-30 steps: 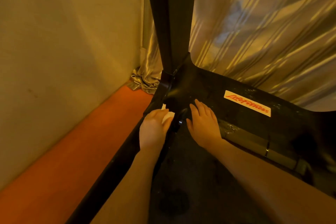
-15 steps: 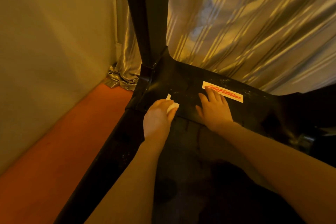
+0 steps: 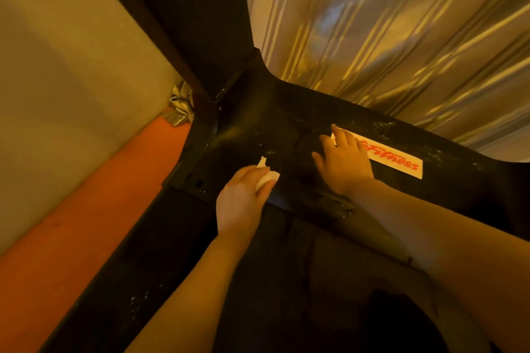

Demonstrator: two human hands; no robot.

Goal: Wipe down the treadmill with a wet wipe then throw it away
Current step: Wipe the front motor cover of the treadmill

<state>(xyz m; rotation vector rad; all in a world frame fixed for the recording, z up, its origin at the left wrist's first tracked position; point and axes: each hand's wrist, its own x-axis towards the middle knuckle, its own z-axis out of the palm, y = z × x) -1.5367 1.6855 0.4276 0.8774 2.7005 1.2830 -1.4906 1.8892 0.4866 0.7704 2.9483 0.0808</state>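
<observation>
The black treadmill motor cover spans the middle of the view, with a white and red brand sticker on its right part. My left hand holds a small white wet wipe against the cover's front left part. My right hand lies flat on the cover with straight fingers, its fingertips over the sticker's left end. White specks and smears show on the cover near both hands. The treadmill belt runs dark under my forearms.
A black upright post rises from the cover's left corner. A shiny striped curtain hangs right behind the treadmill. A pale wall stands at the left, with an orange floor strip between it and the treadmill's side rail.
Both hands have moved from the post's base onto the cover, the right one reaching the sticker. The camera has come closer and tilted.
</observation>
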